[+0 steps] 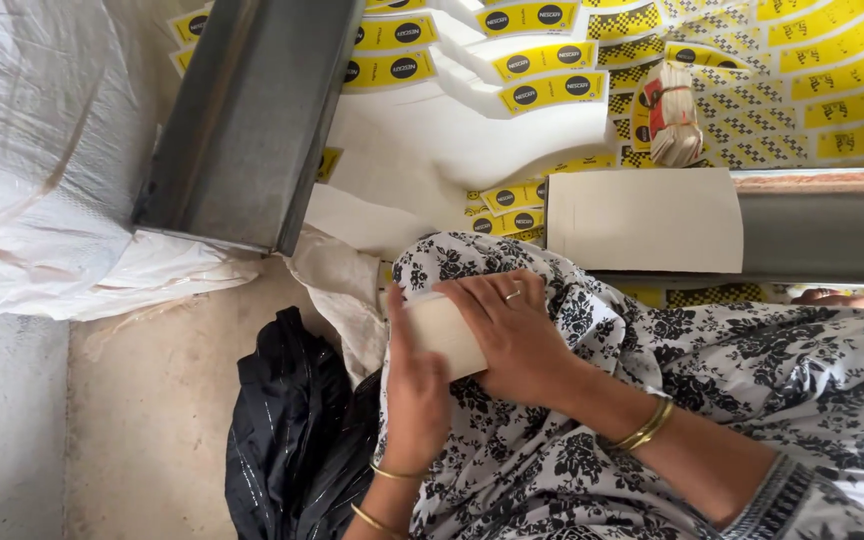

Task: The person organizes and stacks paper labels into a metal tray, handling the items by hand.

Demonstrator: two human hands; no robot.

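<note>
A small stack of pale paper blanks (444, 335) sits on a person's lap, on black-and-white flowered cloth (652, 360), pressed between two bare hands. The left hand (414, 385) stands on edge against the near side of the stack, fingers straight and close together, thumb side up along the stack's left edge. The right hand (514, 325) lies flat over the far side, fingers curled lightly down around the top edge, a ring (513, 294) on one finger. Both hands grip the stack between them. Thin gold bangles (646, 425) circle the right wrist, and two more show on the left wrist (392, 472).

Just left of the lap lies a crumpled black plastic bag (287, 440) on a bare concrete floor (142, 400). A white cloth (337, 280) hangs beside it. Above the hands, a larger stack of the same pale fan-shaped blanks (644, 220) rests on a grey metal rail (822, 235). Beyond it, rows of yellow printed curved labels (542, 55) spread across a white surface, with a bundle tied in red bands (674, 115) lying among them. A slanted grey metal beam (247, 120) crosses the upper left, and a large white woven sack (32, 150) fills the left edge.
</note>
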